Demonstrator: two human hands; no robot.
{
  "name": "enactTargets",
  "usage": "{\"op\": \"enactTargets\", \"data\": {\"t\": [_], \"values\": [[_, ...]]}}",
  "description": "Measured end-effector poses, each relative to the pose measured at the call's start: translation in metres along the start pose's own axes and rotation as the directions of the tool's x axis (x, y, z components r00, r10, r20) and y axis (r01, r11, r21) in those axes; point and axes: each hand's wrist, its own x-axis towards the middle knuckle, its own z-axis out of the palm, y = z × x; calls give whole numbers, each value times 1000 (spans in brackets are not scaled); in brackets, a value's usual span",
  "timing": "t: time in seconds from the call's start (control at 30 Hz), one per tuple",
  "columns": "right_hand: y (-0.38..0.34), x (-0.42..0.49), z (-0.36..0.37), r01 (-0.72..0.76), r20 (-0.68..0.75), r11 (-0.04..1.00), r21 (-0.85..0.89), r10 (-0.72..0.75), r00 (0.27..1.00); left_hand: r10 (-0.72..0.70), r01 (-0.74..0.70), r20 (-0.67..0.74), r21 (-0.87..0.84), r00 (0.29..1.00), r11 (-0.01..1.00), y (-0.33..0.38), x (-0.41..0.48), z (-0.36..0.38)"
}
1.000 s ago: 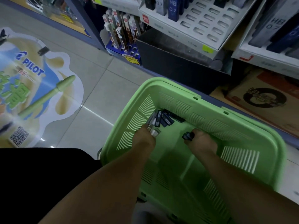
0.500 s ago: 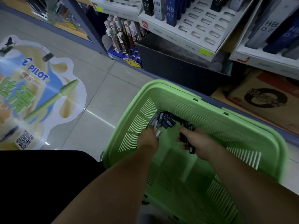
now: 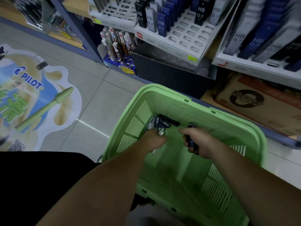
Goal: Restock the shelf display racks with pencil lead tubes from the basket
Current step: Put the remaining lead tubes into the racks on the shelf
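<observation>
A green plastic basket (image 3: pixel 244 128) stands on the floor below the shelf. In its far left corner lies a pile of dark pencil lead tubes (image 3: pixel 161 123). My left hand (image 3: pixel 154 141) reaches into that pile and its fingers curl round several tubes. My right hand (image 3: pixel 197 142) is inside the basket to the right and grips a bunch of dark tubes. Above, white display racks (image 3: pixel 184 39) hold upright tubes marked HB 0.7, with many bare slots.
A second white rack (image 3: pixel 254 66) with tubes sits at the right. Under the shelf are a black box (image 3: pixel 166 70), a cardboard carton (image 3: pixel 260 101) and a blue stand of pens (image 3: pixel 118 46). A large Pilot floor sticker (image 3: pixel 32 95) covers the tiles at left.
My right hand has closed round a bunch of tubes and lifted slightly. My left hand stays in the pile at the basket's corner. The view has tilted up toward the racks.
</observation>
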Motion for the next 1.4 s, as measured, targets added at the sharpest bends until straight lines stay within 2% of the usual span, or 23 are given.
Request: {"op": "enactTargets", "data": {"t": [0.17, 0.33, 0.43, 0.53, 0.63, 0.73, 0.83, 0.97, 1.13, 1.27, 1.4], "values": [[-18, -37, -4, 31, 24, 990, -141, -28, 999, 58, -44, 128, -110, 990, 993, 25, -35, -23], [-57, -97, -1, 115, 125, 985, -126, -99, 987, 207, -116, 281, -309, 937, 944, 71, -104, -56], [-83, -140, 0, 223, 108, 970, -98, -212, 971, 234, -146, 345, -263, 909, 954, 90, -137, -77], [-107, -184, -1, 355, 72, 928, -111, -348, 935, 289, -249, 292, -168, 912, 954, 105, -164, -96], [-124, -222, 2, 504, 76, 848, -165, -498, 864, 378, -399, 247, 37, 892, 916, 123, -192, -115], [-141, -251, 10, 586, 108, 791, -175, -576, 810, 406, -450, 248, 159, 880, 879, 140, -222, -133], [-156, -270, 20, 620, 124, 765, -177, -607, 785, 414, -451, 217, 163, 884, 877, 148, -237, -152], [-169, -277, 38, 707, 181, 668, -231, -685, 706, 424, -453, 178, 177, 888, 874, 153, -238, -176], [-197, -264, 58, 736, 41, 632, -242, -751, 659, 508, -537, 186, 176, 841, 825, 162, -227, -220], [-221, -254, 69, 741, -40, 636, -218, -764, 644, 541, -569, 201, 128, 817, 812, 151, -211, -253], [-246, -242, 85, 735, -118, 625, -265, -777, 618, 566, -590, 195, 98, 801, 801, 152, -199, -272]]}}
